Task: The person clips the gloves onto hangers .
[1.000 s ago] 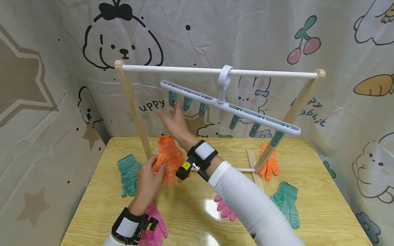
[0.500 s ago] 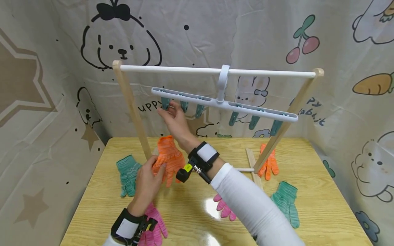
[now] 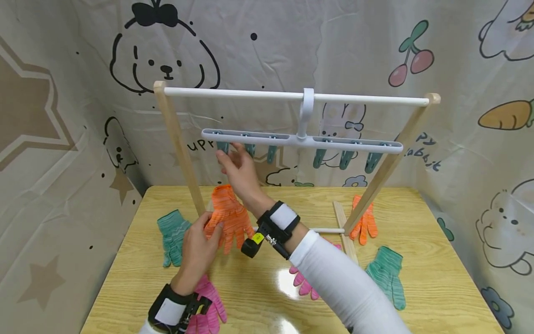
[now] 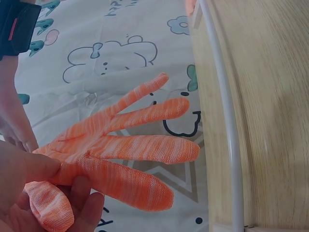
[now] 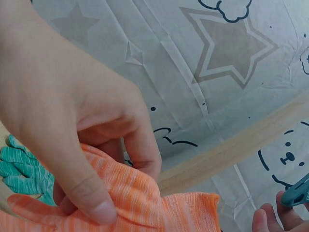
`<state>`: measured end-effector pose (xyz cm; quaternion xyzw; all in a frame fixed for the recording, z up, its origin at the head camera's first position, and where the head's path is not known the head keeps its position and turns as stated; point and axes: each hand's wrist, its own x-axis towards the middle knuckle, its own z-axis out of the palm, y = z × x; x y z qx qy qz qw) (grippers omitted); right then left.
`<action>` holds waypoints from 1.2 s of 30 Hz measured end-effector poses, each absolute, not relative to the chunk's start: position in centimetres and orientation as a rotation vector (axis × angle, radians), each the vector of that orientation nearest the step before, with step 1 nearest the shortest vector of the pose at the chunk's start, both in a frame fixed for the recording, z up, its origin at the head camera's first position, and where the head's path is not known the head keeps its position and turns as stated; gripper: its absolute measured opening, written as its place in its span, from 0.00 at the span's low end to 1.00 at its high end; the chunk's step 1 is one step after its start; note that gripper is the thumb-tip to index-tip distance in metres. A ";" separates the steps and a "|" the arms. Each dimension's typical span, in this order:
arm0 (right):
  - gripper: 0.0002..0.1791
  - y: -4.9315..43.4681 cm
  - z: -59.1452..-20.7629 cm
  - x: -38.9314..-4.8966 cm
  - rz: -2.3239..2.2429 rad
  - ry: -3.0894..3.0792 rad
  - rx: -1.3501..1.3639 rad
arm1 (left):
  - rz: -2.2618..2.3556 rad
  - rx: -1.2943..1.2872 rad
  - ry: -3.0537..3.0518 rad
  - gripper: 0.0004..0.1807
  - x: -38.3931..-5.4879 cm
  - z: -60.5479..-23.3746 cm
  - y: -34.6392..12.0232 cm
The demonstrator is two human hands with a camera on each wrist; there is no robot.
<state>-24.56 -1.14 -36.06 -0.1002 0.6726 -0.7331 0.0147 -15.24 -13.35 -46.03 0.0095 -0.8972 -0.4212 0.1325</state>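
Observation:
My left hand (image 3: 200,248) pinches an orange knit glove (image 3: 229,215) and holds it up over the table, its fingers spread in the left wrist view. Above it, my right hand (image 3: 244,178) has thumb and fingers at the leftmost teal clip (image 3: 223,146) of a white clip hanger (image 3: 350,144). At the lower right of the right wrist view, fingertips meet the end of that clip (image 5: 295,194). By its hook, the hanger hangs from a white rod (image 3: 233,94). The remaining clips dangle from it with nothing in them.
Wooden posts (image 3: 177,139) carry the rod. On the table (image 3: 258,297) lie a green glove (image 3: 172,237) at left, another green glove (image 3: 389,276) at right, an orange glove (image 3: 365,222) behind the right post, and pink gloves (image 3: 210,306) partly under my arms.
The hanger has swung round so its bar lies nearly level, its left end lower. My right hand has closed in on the leftmost clip. The left hand keeps the orange glove almost in place.

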 end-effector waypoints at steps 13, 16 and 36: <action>0.32 -1.6 -36.6 -23.2 -2.294 2.245 -0.479 | -1.217 0.016 -2.602 0.12 -15.1 -45.8 -13.4; 0.31 -1.7 -36.8 -23.1 -2.264 2.308 -0.544 | -1.214 0.013 -2.602 0.11 -15.0 -45.7 -13.4; 0.16 -1.5 -36.4 -22.7 -2.303 2.108 -0.710 | -1.239 -0.010 -2.576 0.10 -15.0 -45.4 -13.5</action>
